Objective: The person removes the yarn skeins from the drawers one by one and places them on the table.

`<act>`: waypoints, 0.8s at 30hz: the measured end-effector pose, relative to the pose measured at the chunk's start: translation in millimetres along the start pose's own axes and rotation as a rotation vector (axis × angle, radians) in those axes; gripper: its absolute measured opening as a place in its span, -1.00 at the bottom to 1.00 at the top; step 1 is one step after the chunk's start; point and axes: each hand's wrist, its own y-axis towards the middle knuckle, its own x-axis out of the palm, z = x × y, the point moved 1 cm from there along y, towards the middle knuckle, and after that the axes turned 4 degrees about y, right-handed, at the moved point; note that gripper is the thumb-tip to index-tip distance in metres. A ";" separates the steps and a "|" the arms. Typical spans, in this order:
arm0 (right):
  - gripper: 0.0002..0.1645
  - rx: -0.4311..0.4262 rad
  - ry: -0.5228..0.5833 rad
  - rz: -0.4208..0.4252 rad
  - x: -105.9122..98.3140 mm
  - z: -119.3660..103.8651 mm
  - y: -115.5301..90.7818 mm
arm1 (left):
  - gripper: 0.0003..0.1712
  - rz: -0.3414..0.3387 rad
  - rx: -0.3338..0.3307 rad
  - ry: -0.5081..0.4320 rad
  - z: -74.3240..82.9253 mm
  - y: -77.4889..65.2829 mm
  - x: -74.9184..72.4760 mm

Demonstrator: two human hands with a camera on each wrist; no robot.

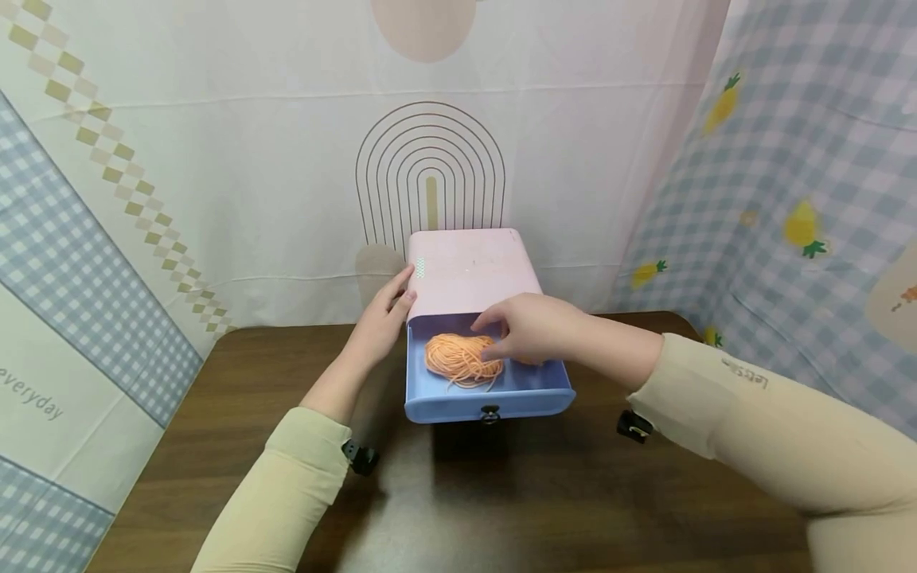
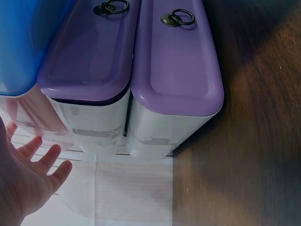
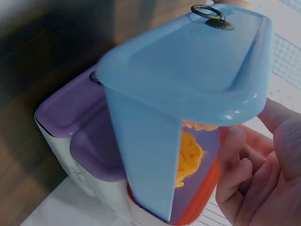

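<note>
Two grips were observed at a pink-topped cabinet [image 1: 473,274]. Left grip [image 1: 377,326]: fingers spread, nothing grasped; fingertips lie against the cabinet's left side. Right grip [image 1: 536,328]: fingers bent loosely over an extended blue drawer [image 1: 435,411], thumb and forefinger parted, nothing seen clasped between them. Its thumb tip overlaps the edge of the orange yarn [image 1: 456,362]; whether the two actually touch cannot be determined.

The yarn lies in a loose bundle on the drawer floor, just left of the right grip and to the right of the left grip. A further small patch of orange shows directly beneath the right grip, largely hidden by it. On the near side of both grips, the drawer front carries a dark metal ring pull [image 1: 490,415].

Below the grips' level, the left wrist view records two purple drawer fronts, a nearer-set one [image 2: 89,54] and a farther one [image 2: 181,66], each with its own ring. The brown wood-grain counter [image 1: 458,509] extends beneath; a white printed cloth [image 1: 272,175] hangs beyond both grips.
</note>
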 end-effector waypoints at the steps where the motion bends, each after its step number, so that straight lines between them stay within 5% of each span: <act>1: -0.50 0.000 -0.016 -0.012 0.2 -1.2 2.6 | -0.36 0.000 -0.001 0.003 -0.1 0.0 0.0; 12: -0.44 0.031 -0.108 -0.106 10.9 -5.8 18.4 | -0.36 0.003 -0.009 0.019 0.0 0.2 -0.7; 24: -0.68 0.000 -0.130 -0.057 10.9 -4.3 18.8 | -0.36 -0.005 -0.014 0.005 1.4 0.8 -1.3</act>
